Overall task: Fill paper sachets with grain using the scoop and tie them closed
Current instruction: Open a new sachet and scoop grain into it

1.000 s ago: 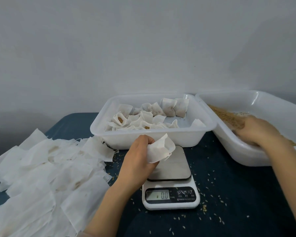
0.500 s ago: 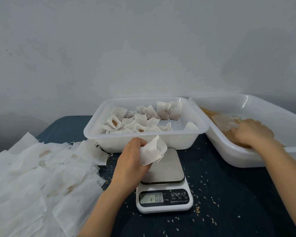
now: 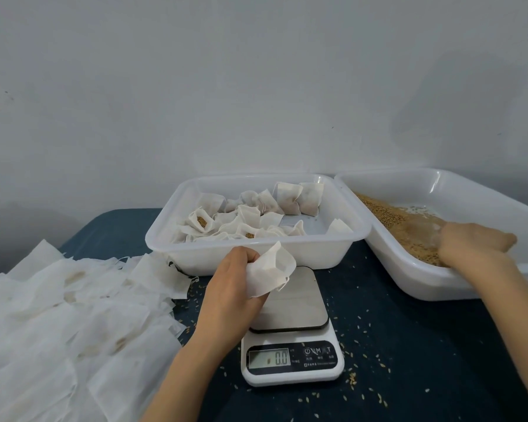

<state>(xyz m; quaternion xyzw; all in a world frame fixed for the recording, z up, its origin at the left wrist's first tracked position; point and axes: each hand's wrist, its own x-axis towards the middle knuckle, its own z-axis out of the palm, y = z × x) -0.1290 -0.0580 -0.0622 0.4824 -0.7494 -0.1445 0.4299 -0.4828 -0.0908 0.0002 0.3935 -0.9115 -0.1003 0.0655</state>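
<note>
Nearest, a white digital scale (image 3: 290, 354) with a brushed-steel plate sits on the dark cloth worktop (image 3: 424, 345) amid stray grains. Flat papery sachets (image 3: 73, 315) heap along the left edge. Over the plate, the left hand (image 3: 232, 287) pinches a crumpled sachet (image 3: 272, 271), its mouth tilted up and rightward. Beyond, a glossy white tray (image 3: 256, 254) holds filled sachets. At the far right, the right hand (image 3: 473, 245) grips a blurred translucent scoop (image 3: 424, 234) in a grain tray (image 3: 439, 284).

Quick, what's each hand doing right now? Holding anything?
Left hand: closed, pinching a paper sachet above the scale.
Right hand: closed on what looks like a blurred clear scoop in the grain tray.
</note>
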